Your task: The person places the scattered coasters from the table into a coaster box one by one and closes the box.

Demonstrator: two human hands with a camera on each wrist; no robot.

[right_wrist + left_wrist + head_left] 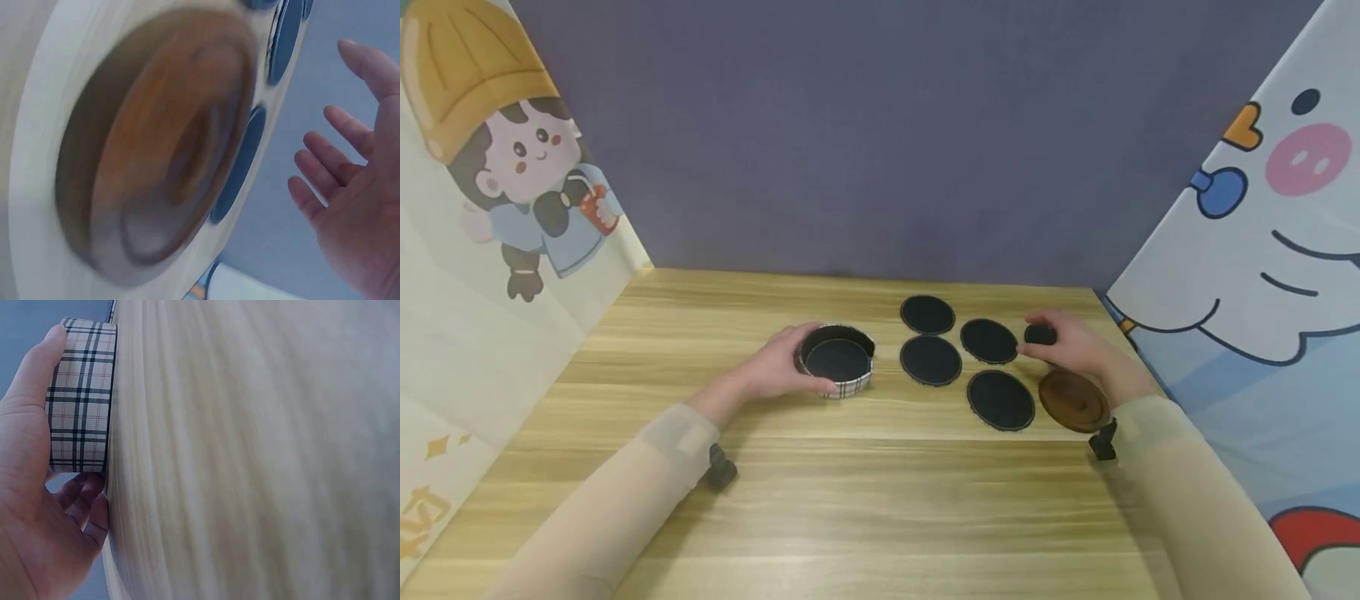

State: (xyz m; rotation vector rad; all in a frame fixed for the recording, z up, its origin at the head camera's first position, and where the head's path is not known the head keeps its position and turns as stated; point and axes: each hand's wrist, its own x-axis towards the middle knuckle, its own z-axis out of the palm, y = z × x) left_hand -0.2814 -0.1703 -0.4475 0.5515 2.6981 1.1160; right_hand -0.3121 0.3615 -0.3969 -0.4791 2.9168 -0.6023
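Observation:
My left hand (784, 367) grips a round plaid coaster holder (842, 382) on the wooden table (880, 500). In the left wrist view the thumb and curled fingers (87, 509) wrap the plaid holder's wall (81, 394). One black coaster (837, 360) lies inside it. My right hand (1063, 343) hovers at a partly covered black coaster (1040, 335), fingers relaxed. The right wrist view shows that hand (356, 206) with straight, spread fingers, holding nothing. Several black coasters (930, 360) lie flat between the hands. A brown wooden disc (1073, 400) sits under the right wrist.
Printed cartoon panels stand at the left (490, 250) and right (1262, 275), and a purple wall (880, 142) closes the back. The brown disc (162, 144) fills the right wrist view, with black coasters (240, 162) beyond it.

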